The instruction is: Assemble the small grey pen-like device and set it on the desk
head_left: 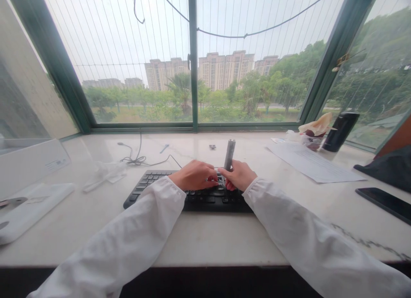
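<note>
A black keyboard (210, 200) lies in front of me, partly covered by my hands. My right hand (240, 175) grips a dark grey stick-shaped tool (230, 154) with a notched top end. The tool stands nearly upright, its lower end hidden by my fingers above the keys. Over the middle of the keyboard, my left hand (194, 175) has its fingers bent inward and thumb near the keys. Whatever those fingertips pinch is too small to make out. Behind the keyboard lie small grey pieces (212, 147) and a thin blue strip (164, 148).
A dark cable (138, 160) is bunched behind the keyboard. White boxes (35, 204) and clear plastic wrapping (104, 174) are at left. To the right are paper sheets (313, 163), a black cylinder (341, 132), a phone (385, 204) and dark cloth (390, 169). A window fronts the counter.
</note>
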The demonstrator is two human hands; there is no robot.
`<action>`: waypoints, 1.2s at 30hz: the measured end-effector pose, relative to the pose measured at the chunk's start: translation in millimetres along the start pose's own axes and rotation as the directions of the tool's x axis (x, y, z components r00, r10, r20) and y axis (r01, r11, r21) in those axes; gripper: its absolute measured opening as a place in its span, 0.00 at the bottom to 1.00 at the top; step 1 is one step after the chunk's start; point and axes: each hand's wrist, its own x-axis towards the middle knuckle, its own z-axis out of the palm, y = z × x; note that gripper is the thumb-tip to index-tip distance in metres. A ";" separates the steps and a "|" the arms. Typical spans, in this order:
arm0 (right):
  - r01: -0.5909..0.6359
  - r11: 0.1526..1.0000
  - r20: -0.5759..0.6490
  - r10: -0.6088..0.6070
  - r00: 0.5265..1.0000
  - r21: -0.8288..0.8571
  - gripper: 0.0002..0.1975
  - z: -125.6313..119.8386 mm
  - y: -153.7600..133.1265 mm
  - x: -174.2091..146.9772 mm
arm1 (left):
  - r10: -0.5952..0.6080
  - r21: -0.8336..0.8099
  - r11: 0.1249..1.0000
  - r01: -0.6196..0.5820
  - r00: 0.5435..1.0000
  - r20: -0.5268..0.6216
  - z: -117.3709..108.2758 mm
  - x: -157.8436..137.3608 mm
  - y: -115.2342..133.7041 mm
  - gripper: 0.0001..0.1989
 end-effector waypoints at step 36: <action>0.466 0.884 0.337 -0.434 0.836 -0.019 0.18 -41.9 11.9 13.4 | -0.006 0.156 0.988 0.013 0.999 -0.045 -1.5 -3.4 -0.3 0.15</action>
